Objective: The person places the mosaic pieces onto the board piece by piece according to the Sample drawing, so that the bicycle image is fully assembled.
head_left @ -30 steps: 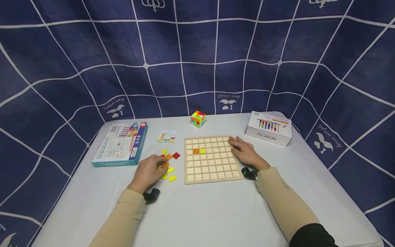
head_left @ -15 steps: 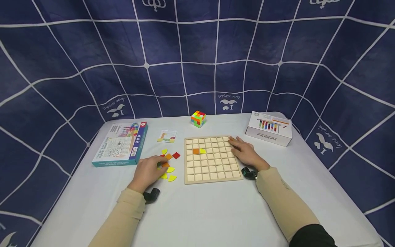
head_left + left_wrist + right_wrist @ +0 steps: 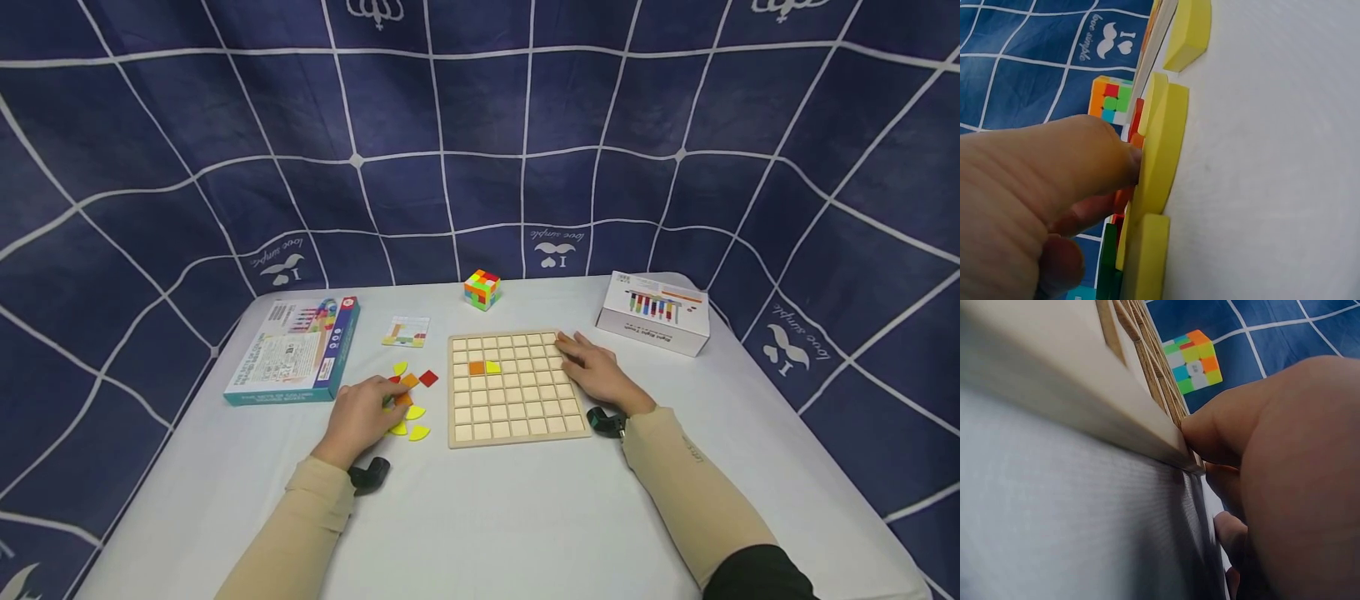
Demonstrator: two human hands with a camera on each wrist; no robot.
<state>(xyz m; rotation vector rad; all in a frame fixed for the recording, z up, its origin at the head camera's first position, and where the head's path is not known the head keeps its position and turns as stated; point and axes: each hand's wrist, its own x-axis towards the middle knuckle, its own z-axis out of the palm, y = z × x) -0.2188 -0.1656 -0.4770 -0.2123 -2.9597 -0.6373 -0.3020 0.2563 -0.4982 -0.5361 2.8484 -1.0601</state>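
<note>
A pale wooden grid board (image 3: 517, 408) lies flat on the table, with an orange square tile (image 3: 476, 367) and a yellow tile (image 3: 492, 367) in its cells. Left of it, my left hand (image 3: 362, 419) reaches into a small pile of coloured tiles. Its thumb and a finger pinch an orange tile (image 3: 1124, 197), partly hidden in the left wrist view. Yellow tiles (image 3: 1163, 150) and a green tile (image 3: 1107, 261) lie close by. My right hand (image 3: 600, 375) rests on the board's right edge with relaxed fingers; in the right wrist view, fingertips touch its wooden rim (image 3: 1104, 403).
A pattern card (image 3: 407, 331) lies behind the pile, and a puzzle cube (image 3: 482, 289) stands at the back. A flat teal-edged box (image 3: 292, 354) is at the left, a white box (image 3: 654, 312) at the back right. Loose red tile (image 3: 428, 378) lies near the board.
Almost nothing differs. My left hand's fingers have shifted slightly at the tile pile; my right hand stays on the board's edge.
</note>
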